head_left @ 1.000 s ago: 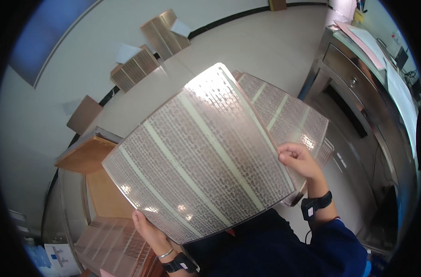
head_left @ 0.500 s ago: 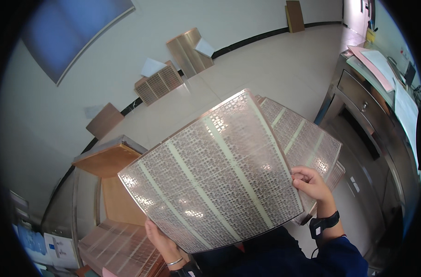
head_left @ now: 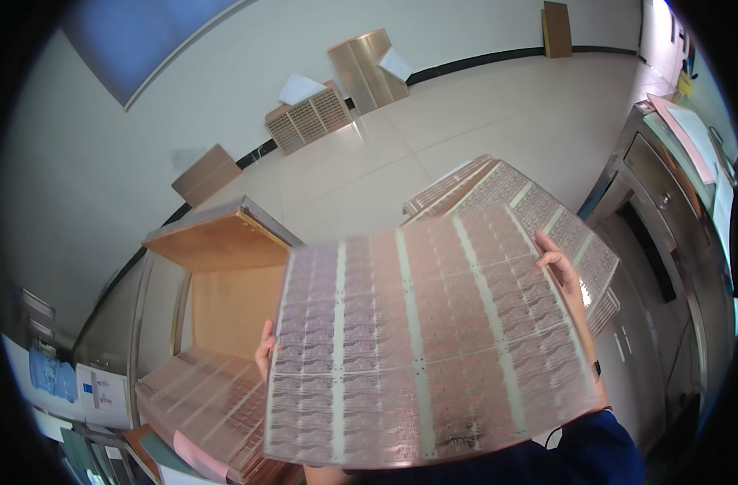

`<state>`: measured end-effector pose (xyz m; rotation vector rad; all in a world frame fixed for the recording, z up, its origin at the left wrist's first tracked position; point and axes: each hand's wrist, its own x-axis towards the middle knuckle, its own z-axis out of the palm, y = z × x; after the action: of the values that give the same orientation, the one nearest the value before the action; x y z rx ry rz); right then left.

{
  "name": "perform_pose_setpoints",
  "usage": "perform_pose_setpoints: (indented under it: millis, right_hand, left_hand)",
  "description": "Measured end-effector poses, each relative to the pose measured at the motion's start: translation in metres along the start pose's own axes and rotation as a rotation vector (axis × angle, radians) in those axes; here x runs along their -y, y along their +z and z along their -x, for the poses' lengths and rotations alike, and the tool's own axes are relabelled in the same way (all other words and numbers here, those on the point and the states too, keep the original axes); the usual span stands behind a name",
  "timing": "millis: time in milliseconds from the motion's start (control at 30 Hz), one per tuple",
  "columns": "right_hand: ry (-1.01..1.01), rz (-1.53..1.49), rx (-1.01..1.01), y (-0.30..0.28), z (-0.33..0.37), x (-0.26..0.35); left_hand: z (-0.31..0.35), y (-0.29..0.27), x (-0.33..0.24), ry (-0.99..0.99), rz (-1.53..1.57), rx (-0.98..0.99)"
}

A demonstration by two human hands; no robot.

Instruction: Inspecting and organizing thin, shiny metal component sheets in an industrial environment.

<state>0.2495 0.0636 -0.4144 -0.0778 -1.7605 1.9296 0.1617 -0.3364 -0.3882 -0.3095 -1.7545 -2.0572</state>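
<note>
A large copper-coloured circuit board panel (head_left: pixel 381 339) with pale green stripes is held up in front of me, its patterned face toward me. My left hand (head_left: pixel 265 349) grips the panel's left edge; only some fingertips show there. At the upper right edge, my right hand (head_left: pixel 559 263) holds on with its fingers curled at the border, the rest partly behind the panel. Beyond that hand lies a stack of similar panels (head_left: pixel 539 194). To the left, more striped copper panels (head_left: pixel 199 400) rest beside an open wooden box (head_left: pixel 231 315).
At right stands a metal desk (head_left: pixel 652 186) with a drawer and papers (head_left: pixel 692 133) on top. Boards (head_left: pixel 369 73) and a perforated panel (head_left: pixel 308 121) lean against the far wall. A brown board (head_left: pixel 207 175) leans farther left. Folders (head_left: pixel 90 457) and a white box (head_left: pixel 102 394) sit lower left.
The panel has been turned: a finely gridded face showed before, and a face with wavy rows shows now. Both hands still hold its edges. The view has shifted slightly left.
</note>
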Motion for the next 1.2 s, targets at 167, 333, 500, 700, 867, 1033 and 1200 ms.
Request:
perform_pose_setpoints:
  millis: [167,333,500,700,867,1033,1200]
  right_hand:
    - [0.25,-0.295,0.024,0.005,0.011,0.0]
    - [0.436,-0.716,-0.086,0.026,0.009,0.022]
    - [0.687,-0.621,0.028,0.032,0.019,0.004]
    - [0.454,-0.812,-0.086,0.057,0.019,-0.009]
    - [0.501,-0.896,-0.048,0.091,0.028,0.006]
    - [0.425,-1.04,-0.095,0.005,0.02,-0.009]
    - [0.375,-0.84,0.105,-0.007,0.006,0.021]
  left_hand:
    - [-0.006,0.029,-0.043,-0.617,0.442,-0.274]
    - [-0.016,0.002,-0.051,-0.796,0.717,-0.023]
    - [0.007,0.004,-0.019,-0.77,0.725,-0.066]
    - [0.035,0.052,-0.028,-0.61,0.702,-0.011]
    - [0.062,0.064,-0.008,-0.609,0.605,0.053]
    - [0.048,0.037,-0.007,-0.616,0.511,0.037]
    - [0.035,0.018,-0.02,-0.618,0.447,0.032]
